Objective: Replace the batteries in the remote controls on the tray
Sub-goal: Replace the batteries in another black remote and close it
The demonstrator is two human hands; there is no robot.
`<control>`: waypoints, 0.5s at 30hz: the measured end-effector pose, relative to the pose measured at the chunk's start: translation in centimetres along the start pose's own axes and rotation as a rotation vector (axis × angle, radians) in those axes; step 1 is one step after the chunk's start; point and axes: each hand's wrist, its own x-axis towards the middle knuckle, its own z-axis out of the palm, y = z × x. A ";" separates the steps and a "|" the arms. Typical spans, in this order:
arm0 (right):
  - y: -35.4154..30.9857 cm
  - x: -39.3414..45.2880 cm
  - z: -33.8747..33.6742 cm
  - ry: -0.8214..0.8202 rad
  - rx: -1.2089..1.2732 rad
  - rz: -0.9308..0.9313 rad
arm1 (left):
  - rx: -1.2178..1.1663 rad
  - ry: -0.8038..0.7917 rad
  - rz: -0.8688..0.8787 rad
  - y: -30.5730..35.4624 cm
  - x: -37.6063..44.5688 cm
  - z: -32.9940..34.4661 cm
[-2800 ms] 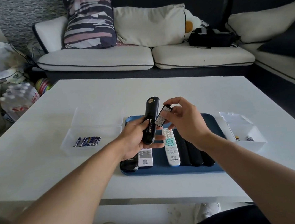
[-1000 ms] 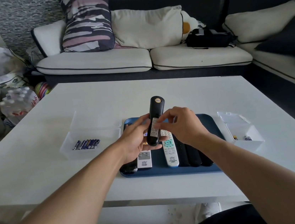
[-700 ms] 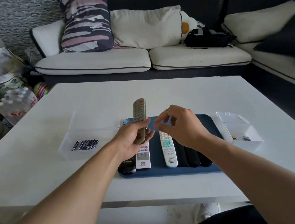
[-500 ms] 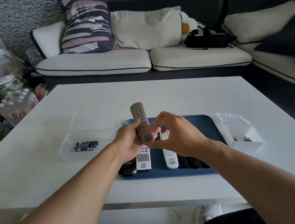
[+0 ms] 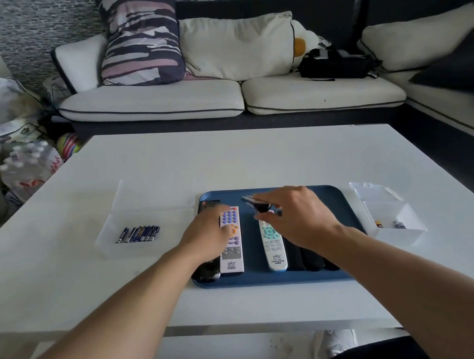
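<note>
Remote controls are lying side by side on a dark blue rounded plastic tray (image 5: pixel 336 197), which is sitting near the front edge of a white rectangular table (image 5: pixel 256 153). A white remote with purple buttons (image 5: pixel 231 239) is lying lengthwise toward the tray's left side, with a black remote (image 5: pixel 207 272) partly hidden just to its left. A white remote with teal buttons (image 5: pixel 273 249) is lying near the tray's middle, and several black remotes (image 5: pixel 311 261) are lying to its right, partly under the forearm. The left hand (image 5: pixel 207 236) is resting palm down over the black remote and the left edge of the purple-buttoned remote; whether its fingers are gripping either cannot be told. The right hand (image 5: pixel 297 216) is hovering over the tray's middle, its fingers curling around a dark remote (image 5: pixel 258 205) that is blurred and sticking out to the left of the fingertips. A clear shallow plastic box (image 5: pixel 142 197) is sitting left of the tray, holding a row of blue AAA batteries (image 5: pixel 138 234). A small clear plastic box with an open lid (image 5: pixel 389 211) is sitting right of the tray, holding a few batteries (image 5: pixel 393 224).
</note>
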 end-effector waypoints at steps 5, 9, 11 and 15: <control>-0.1 -0.5 1.5 -0.124 -0.078 -0.009 | 0.203 -0.236 0.043 -2.0 0.7 0.7; -0.3 -0.8 1.9 -0.211 -0.108 -0.028 | 0.236 -0.298 0.073 -1.7 0.3 0.6; -0.4 -0.9 2.0 -0.252 -0.128 -0.051 | 0.231 -0.297 0.067 -1.9 0.3 0.9; -0.7 -1.4 3.0 -0.359 -0.175 -0.146 | 0.235 -0.293 0.067 -2.1 0.4 1.0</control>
